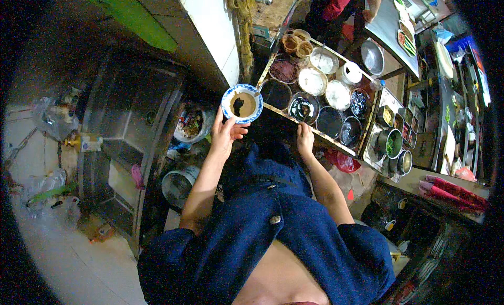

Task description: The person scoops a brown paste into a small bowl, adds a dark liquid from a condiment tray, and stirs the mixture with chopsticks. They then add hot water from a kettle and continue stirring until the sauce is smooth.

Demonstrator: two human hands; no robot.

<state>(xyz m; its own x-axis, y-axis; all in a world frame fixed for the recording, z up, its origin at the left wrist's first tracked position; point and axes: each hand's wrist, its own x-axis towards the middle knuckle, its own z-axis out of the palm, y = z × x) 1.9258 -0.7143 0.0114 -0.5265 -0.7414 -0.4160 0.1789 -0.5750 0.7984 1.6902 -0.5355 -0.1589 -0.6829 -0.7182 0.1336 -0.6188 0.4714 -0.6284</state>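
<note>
My left hand holds a blue-and-white bowl by its near rim. Tan sauce with a dark pool in it covers the bowl's bottom. My right hand is closed at the near edge of a framed seasoning rack. It grips the thin handle of a spoon, whose head dips into a round container of dark liquid. Most of the handle is hidden by the fingers. Beside that container stand tubs of white powder and a tub of dark reddish seasoning.
To the right, metal pots and small trays of chopped ingredients sit on a counter. A person's arm reaches beside a metal table at the top. A white-tiled ledge lies beyond the bowl. Left are a scrap bucket and metal cabinet.
</note>
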